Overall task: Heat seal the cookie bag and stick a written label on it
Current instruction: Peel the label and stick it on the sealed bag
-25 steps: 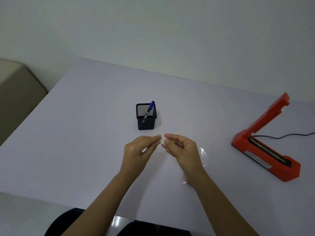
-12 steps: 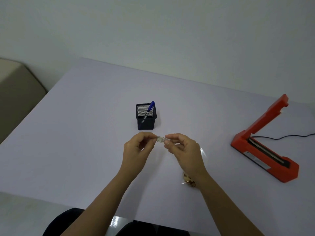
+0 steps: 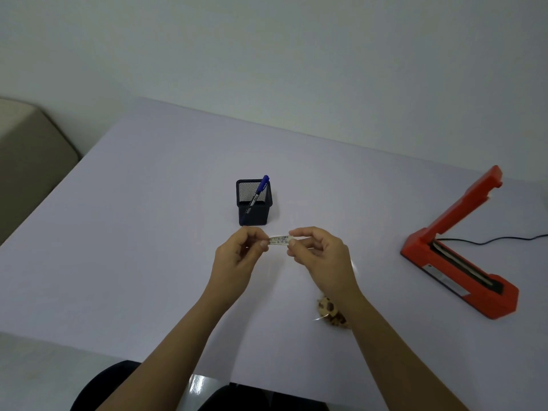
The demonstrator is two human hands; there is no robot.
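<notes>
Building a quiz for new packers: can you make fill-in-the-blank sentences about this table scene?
1. The left hand and right hand each ____ one end of the small white written label.
2. The pen in the black mesh holder is ____.
3. The arm of the red plastic heat sealer is ____.
4. The clear cookie bag lies partly under the ____ forearm.
Missing: pinch; blue; raised; right.

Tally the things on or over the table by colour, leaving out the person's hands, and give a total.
Black: 2 (mesh pen holder, power cable)
Blue: 1 (pen)
Red-orange: 1 (heat sealer)
White: 1 (written label)
Clear: 1 (cookie bag)
Total: 6
</notes>
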